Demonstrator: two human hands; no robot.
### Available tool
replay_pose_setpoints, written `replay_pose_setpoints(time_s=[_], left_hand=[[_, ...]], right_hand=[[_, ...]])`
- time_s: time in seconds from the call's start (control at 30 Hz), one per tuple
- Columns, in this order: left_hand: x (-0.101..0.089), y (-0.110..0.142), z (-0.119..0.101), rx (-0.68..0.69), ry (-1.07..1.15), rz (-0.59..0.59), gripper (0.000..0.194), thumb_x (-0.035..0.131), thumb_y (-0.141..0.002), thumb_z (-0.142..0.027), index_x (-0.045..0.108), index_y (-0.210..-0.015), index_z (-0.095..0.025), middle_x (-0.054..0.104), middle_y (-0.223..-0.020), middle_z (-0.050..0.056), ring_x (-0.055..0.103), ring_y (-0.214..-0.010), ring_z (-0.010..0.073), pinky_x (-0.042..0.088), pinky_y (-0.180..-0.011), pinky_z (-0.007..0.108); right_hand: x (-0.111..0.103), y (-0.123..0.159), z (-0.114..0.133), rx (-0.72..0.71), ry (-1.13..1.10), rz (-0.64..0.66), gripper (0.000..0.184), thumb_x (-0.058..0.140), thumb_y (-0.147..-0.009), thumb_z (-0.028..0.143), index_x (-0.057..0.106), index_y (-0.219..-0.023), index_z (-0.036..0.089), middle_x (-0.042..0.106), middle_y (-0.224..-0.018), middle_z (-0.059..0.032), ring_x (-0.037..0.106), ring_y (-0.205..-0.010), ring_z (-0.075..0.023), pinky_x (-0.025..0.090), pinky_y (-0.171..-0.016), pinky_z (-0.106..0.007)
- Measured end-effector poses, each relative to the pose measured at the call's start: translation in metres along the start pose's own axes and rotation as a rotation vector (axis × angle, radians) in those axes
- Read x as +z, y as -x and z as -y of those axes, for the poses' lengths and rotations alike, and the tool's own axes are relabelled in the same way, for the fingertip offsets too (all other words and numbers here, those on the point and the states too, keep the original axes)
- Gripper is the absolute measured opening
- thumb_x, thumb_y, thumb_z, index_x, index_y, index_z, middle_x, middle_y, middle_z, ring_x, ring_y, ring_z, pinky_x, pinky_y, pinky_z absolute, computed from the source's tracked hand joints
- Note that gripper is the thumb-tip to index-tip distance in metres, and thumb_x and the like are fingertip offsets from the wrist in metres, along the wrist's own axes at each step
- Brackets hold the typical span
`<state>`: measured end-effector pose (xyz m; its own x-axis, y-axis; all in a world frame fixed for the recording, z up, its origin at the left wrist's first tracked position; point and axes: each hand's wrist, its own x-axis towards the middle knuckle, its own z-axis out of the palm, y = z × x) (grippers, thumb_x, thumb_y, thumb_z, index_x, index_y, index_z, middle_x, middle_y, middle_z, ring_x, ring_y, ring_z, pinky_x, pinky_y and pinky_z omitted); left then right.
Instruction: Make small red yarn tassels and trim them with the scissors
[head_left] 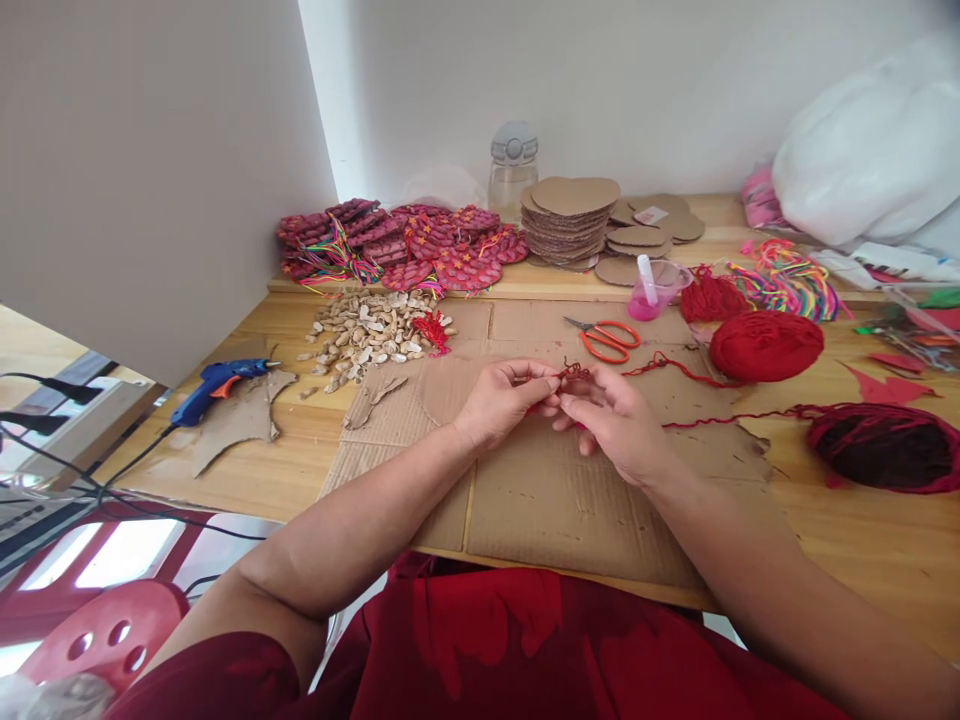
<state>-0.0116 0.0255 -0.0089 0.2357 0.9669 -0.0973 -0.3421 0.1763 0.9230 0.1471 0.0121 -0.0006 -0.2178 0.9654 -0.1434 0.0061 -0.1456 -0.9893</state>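
My left hand (pixel 504 402) and my right hand (pixel 611 415) meet over a cardboard sheet (pixel 555 500). Both pinch a small, curly bit of dark red yarn (pixel 576 371) between their fingertips. Strands run off to the right, toward a bright red yarn ball (pixel 766 346) and a dark maroon yarn ball (pixel 885 448). Just beyond my hands lie orange-handled scissors (pixel 606 340), their blades pointing left. How the yarn is looped at the fingertips is too small to make out.
Peanut shells (pixel 379 335) are heaped at left, near a blue glue gun (pixel 221 388) with its cord. Behind stand decorated red pieces (pixel 442 245), stacked cardboard shapes (pixel 570 220), a bottle (pixel 514 165) and a cup of pink liquid (pixel 651 292). Colourful cords (pixel 787 280) lie at right.
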Motion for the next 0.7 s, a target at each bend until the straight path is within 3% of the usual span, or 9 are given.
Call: replay_pose_setpoints(time_s=[0.07,0.17,0.27,0.5,0.7], left_hand=[[0.0013,0.0012,-0.0006,0.007,-0.031,0.011,0.032,0.082,-0.066,-0.032,0.068,-0.083,-0.009,0.067,-0.070,0.003,0.061,-0.059,0.0094,0.051,-0.060,0.024],[0.0021,0.0032,-0.0010,-0.010,-0.084,0.045,0.033,0.081,-0.069,-0.035,0.068,-0.084,-0.008,0.069,-0.073,0.005,0.062,-0.062,0.0100,0.052,-0.063,0.024],[0.0007,0.0039,-0.0006,-0.042,-0.075,0.093,0.036,0.082,-0.068,-0.036,0.068,-0.086,-0.008,0.069,-0.072,0.005,0.063,-0.064,0.0104,0.052,-0.065,0.025],[-0.0020,0.0018,-0.0005,-0.146,0.052,0.138,0.043,0.085,-0.064,-0.044,0.068,-0.084,-0.010,0.068,-0.068,0.004,0.066,-0.063,0.0112,0.054,-0.064,0.023],[-0.0015,0.0028,-0.0010,-0.172,0.052,0.126,0.044,0.087,-0.062,-0.043,0.067,-0.081,-0.009,0.067,-0.064,0.003,0.065,-0.059,0.0094,0.055,-0.061,0.021]], right_hand=[[-0.0017,-0.0023,-0.0026,-0.091,0.010,-0.045,0.035,0.074,-0.075,0.038,0.060,-0.102,0.021,0.067,-0.098,-0.0055,0.067,-0.073,-0.0164,0.043,-0.034,-0.017],[-0.0033,-0.0066,-0.0063,-0.181,-0.019,-0.093,0.030,0.077,-0.074,0.040,0.065,-0.091,0.019,0.066,-0.083,-0.0034,0.063,-0.066,-0.0142,0.042,-0.035,-0.017],[-0.0035,-0.0089,-0.0063,-0.173,-0.077,-0.108,0.027,0.078,-0.074,0.040,0.067,-0.082,0.017,0.064,-0.071,-0.0017,0.058,-0.055,-0.0105,0.038,-0.034,-0.017],[-0.0042,-0.0065,-0.0021,-0.149,-0.095,-0.110,0.027,0.078,-0.073,0.041,0.068,-0.082,0.018,0.057,-0.057,0.0041,0.047,-0.038,-0.0058,0.032,-0.031,-0.018],[-0.0036,-0.0074,-0.0041,-0.146,-0.129,-0.054,0.029,0.077,-0.074,0.045,0.066,-0.080,0.019,0.058,-0.059,0.0048,0.041,-0.032,-0.0035,0.026,-0.028,-0.019]])
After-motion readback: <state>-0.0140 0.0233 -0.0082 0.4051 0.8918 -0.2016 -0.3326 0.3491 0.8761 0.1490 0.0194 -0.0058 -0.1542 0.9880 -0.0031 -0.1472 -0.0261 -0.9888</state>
